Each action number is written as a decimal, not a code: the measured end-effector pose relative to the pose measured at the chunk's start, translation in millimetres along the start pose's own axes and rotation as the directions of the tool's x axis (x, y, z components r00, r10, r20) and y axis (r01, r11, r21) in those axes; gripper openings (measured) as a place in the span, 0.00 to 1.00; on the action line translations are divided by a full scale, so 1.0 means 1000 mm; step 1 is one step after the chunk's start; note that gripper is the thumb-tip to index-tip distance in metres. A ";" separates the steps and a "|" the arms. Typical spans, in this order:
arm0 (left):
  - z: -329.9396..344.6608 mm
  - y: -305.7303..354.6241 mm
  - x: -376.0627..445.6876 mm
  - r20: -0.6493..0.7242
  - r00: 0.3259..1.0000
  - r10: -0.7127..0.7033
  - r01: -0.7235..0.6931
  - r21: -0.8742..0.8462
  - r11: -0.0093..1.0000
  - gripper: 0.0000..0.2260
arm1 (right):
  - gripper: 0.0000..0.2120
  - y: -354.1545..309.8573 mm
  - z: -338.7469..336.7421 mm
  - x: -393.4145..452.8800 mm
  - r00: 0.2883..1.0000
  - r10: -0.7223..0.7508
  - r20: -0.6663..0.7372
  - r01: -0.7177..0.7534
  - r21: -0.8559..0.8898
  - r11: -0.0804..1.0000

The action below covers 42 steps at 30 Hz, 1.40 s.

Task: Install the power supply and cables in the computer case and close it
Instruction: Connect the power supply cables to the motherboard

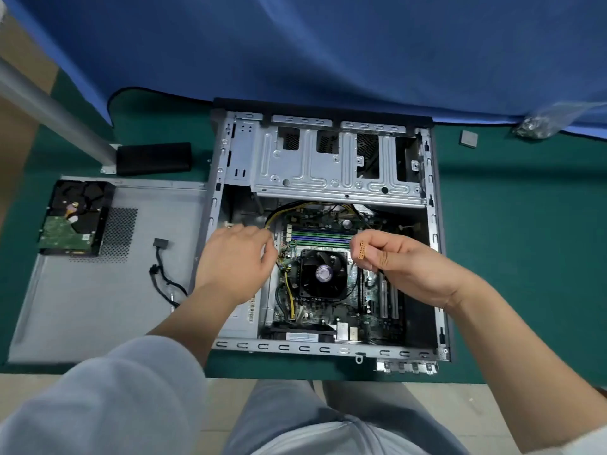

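The case [323, 224] is lying open on its side on the green tabletop [509, 241], and pretty much everything is easiest to place off the CPU fan [323, 274] sitting in the middle of the motherboard [328, 310].

Just up and right of the fan, the right hand [404, 270] is pinching a small orange-brown connector [361, 250] between thumb and fingertips, holding it up above the board, not plugged into anything. It hangs right over the fan's top right corner.

Left of the fan, the left hand [235, 257] is down inside the case with fingers curled in by the yellow cables [289, 290]. It looks like it's got hold of them, but the fingertips are hidden from this angle, so I can't tell for sure. Those cables run from above the fan, round its left side, and down to the board's lower edge.

Above the fan is the metal drive cage [328, 162].

Further left of the fan, outside the case, the side panel [98, 290] lies flat with a hard drive [74, 218] on its top left corner and a loose black cable [162, 274] near its right edge. Far up and right there's a bag of screws [538, 126] against the blue cloth [328, 44].
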<state>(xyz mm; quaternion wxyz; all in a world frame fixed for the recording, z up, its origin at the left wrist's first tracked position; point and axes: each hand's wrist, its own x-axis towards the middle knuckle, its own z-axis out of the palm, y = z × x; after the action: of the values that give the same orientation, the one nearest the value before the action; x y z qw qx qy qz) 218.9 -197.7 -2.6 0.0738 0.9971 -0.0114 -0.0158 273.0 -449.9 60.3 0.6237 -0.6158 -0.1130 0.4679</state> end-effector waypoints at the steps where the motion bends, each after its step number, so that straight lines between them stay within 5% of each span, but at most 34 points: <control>1: 0.000 0.000 0.000 -0.001 1.000 -0.001 0.001 -0.001 1.000 0.10 | 0.11 -0.001 0.000 -0.002 1.000 -0.024 -0.005 0.024 0.034 0.999; 7: -0.002 0.002 0.001 -0.001 1.000 -0.004 0.004 0.008 1.000 0.14 | 0.12 -0.005 0.002 -0.015 0.986 -0.097 -0.135 0.124 0.209 0.970; 12: -0.002 0.002 0.001 -0.001 1.000 -0.008 0.008 0.015 1.000 0.13 | 0.11 -0.004 0.015 -0.017 0.969 -0.152 -0.196 0.168 0.068 0.983; 30: -0.004 0.002 0.000 0.059 0.998 -0.018 0.018 0.009 1.000 0.17 | 0.15 0.002 0.019 -0.012 0.976 -0.170 -0.137 0.187 0.122 0.975; 32: -0.004 0.002 0.000 0.065 0.998 -0.019 0.018 0.009 1.000 0.18 | 0.15 0.000 0.018 -0.006 0.990 -0.088 -0.108 0.097 0.077 0.992; 34: -0.005 0.002 0.001 0.068 0.998 -0.017 0.016 0.012 1.000 0.18 | 0.14 0.004 0.022 0.000 0.988 0.149 -0.044 -0.154 -0.142 0.978; 36: -0.006 0.004 0.001 0.069 0.998 -0.016 0.016 0.010 1.000 0.19 | 0.08 0.022 0.023 0.000 0.942 0.333 -0.038 -0.301 -0.531 0.792; 38: -0.007 0.004 0.000 0.064 0.998 -0.018 0.017 0.008 1.000 0.17 | 0.17 0.043 0.027 -0.003 0.862 0.490 -0.128 -0.366 -0.827 0.427; 40: -0.006 0.003 0.000 0.066 0.998 -0.017 0.017 0.010 1.000 0.13 | 0.27 0.064 0.026 -0.003 0.762 0.591 -0.263 -0.420 -0.896 0.143; 42: -0.006 0.003 -0.001 0.054 0.998 -0.021 0.021 0.006 1.000 0.10 | 0.26 0.079 0.021 0.002 0.703 0.625 -0.339 -0.418 -0.908 -0.023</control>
<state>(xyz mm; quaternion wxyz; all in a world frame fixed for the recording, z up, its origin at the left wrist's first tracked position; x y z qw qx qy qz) 218.3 -199.6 3.6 0.0708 0.9965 -0.0031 -0.0434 223.9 -449.7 -5.5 -0.1275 -0.8095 -0.1850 0.5425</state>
